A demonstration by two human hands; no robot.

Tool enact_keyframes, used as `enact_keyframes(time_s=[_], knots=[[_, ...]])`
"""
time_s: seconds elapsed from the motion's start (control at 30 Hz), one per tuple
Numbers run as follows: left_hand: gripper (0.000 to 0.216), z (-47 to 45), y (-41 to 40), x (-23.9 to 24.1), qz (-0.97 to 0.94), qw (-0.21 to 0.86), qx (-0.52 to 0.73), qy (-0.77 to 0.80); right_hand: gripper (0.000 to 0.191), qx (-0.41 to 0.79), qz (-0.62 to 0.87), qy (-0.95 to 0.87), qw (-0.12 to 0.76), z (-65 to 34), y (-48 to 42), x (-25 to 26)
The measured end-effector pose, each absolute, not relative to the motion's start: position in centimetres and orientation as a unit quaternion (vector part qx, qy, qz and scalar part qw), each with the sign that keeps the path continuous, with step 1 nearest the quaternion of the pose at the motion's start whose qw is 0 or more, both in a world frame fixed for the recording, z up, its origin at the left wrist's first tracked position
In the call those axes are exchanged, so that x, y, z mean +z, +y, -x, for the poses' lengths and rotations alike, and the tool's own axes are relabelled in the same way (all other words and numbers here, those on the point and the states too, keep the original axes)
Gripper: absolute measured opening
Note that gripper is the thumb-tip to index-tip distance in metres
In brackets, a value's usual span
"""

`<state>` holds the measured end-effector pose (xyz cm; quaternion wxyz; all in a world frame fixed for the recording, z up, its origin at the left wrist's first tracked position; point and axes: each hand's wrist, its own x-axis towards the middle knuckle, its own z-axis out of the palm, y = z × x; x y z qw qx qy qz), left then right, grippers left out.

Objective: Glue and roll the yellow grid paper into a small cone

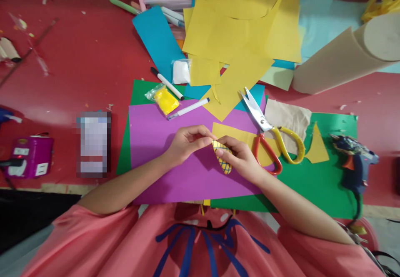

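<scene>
Over the purple sheet (pixel 175 177), my right hand (pixel 239 156) grips a small yellow paper piece (pixel 227 168) marked with a dark criss-cross grid. It looks curved or rolled, with a pointed lower end. My left hand (pixel 190 143) has its thumb and forefinger pinched together at the upper left tip of that piece; whatever lies between those fingertips is too small to make out. Just right of my right hand lie open scissors (pixel 262 121) with one red and one yellow handle, partly over a yellow paper strip (pixel 240 132).
Two markers (pixel 189 108), a yellow clay packet (pixel 166 101) and a white packet (pixel 181 72) lie beyond my hands. Yellow sheets (pixel 237 35) are piled at the back. A glue gun (pixel 359 164) rests on the green sheet (pixel 318 185), right. A paper roll (pixel 340 60) stands behind.
</scene>
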<state>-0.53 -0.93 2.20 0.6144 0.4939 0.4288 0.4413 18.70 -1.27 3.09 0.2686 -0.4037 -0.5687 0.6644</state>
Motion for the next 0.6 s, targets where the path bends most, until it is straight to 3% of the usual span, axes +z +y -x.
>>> enact_keyframes(time_s=[0.23,0.43,0.6], knots=[[0.009,0.42,-0.87,2.38,-0.514,0.566,0.419,0.489,0.020,0.434,0.467,-0.713,0.293,-18.46,-1.89,2.76],[0.014,0.49,-1.20,2.30,-0.544,0.528,0.407,0.509,0.037,0.360,0.457,-0.763,0.282,-18.17,-2.28,2.57],[0.018,0.37,-1.56,2.28,-0.559,0.507,0.394,0.524,0.032,0.283,0.430,-0.809,0.285,-18.12,-2.14,2.61]])
